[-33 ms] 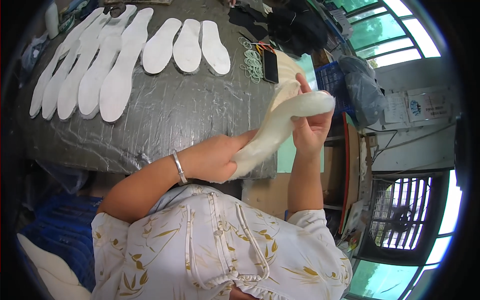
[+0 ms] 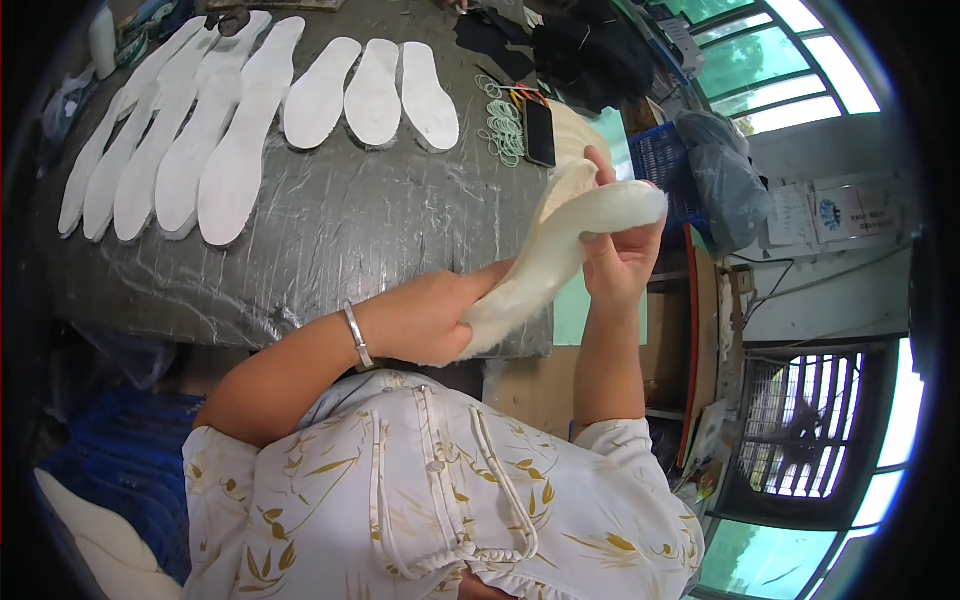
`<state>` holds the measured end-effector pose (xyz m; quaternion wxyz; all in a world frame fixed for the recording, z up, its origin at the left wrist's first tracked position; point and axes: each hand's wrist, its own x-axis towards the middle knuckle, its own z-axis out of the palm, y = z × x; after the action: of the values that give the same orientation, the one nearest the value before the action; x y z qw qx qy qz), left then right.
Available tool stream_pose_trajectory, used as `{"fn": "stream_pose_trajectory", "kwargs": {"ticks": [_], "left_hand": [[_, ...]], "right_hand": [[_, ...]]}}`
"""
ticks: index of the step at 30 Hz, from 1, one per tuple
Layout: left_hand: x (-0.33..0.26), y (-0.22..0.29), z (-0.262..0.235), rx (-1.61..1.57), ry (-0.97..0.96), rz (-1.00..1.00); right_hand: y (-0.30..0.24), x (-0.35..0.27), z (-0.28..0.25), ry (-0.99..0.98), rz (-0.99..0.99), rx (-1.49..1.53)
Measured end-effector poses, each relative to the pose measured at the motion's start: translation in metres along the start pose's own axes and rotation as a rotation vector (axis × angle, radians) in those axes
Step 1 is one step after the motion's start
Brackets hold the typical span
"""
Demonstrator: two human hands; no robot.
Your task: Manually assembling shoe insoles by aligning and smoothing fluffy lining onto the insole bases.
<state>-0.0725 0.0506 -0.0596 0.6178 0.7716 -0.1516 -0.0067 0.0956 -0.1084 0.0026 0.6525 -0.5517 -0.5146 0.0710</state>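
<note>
Item in hand: one fleecy white insole (image 2: 560, 245), long and soft, held in the air above the near right corner of the worktop (image 2: 380, 250), bent in a shallow curve between both hands

Left hand (image 2: 430, 315): closed around the lower end of the insole, fingers wrapped under it; a thin silver bangle (image 2: 357, 338) on the wrist

Right hand (image 2: 620, 255): raised, fingers (image 2: 600, 165) curled over the upper end of the insole, thumb pressing the fleece from the near side; grip firm, nothing else held

Worktop: dark, covered in wrinkled clear plastic film, set ahead of the person

Laid out on it, far left: a row of long white insoles (image 2: 190, 150), overlapping side by side, toes pointing away. Beside them, toward the middle: three shorter white insoles (image 2: 372, 92), lying flat, just beside one another

Far right edge of the worktop: a heap of pale green rubber bands (image 2: 503, 128), a dark phone (image 2: 540, 132) lying just beside them, and black cloth pieces (image 2: 590, 50) beyond

Off the worktop, right: a blue plastic crate (image 2: 662, 160) with a grey bag (image 2: 725, 180) over it; a fan grille (image 2: 795, 420) lower down; windows behind

Lower left, below the worktop: a blue crate (image 2: 130, 460) holding white insole pieces (image 2: 95, 540)

Foreground: the person's pale blouse with a yellow leaf print (image 2: 430, 500)
</note>
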Motion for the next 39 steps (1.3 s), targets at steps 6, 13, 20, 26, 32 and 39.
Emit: {"fn": "stream_pose_trajectory", "kwargs": {"ticks": [6,13,20,26,32,39], "left_hand": [[0.001,-0.005,0.004,0.071,0.004,0.017],[0.015,0.006,0.007,-0.200,0.275,0.182],[0.030,0.019,0.025,-0.244,0.592,0.107],[0.026,0.023,0.027,0.054,0.665,0.106],[0.038,0.025,0.026,-0.295,0.771,0.250],[0.039,0.024,0.027,-0.084,0.933,0.271]], "right_hand": [[0.004,-0.014,-0.004,0.074,0.066,0.008],[-0.001,-0.013,0.003,0.085,0.087,0.012],[-0.001,-0.017,0.016,0.120,0.055,-0.062],[-0.001,-0.022,0.023,0.202,0.120,0.003],[-0.002,-0.024,0.030,0.222,0.144,-0.014],[-0.005,-0.035,0.049,0.282,-0.029,-0.179]]}}
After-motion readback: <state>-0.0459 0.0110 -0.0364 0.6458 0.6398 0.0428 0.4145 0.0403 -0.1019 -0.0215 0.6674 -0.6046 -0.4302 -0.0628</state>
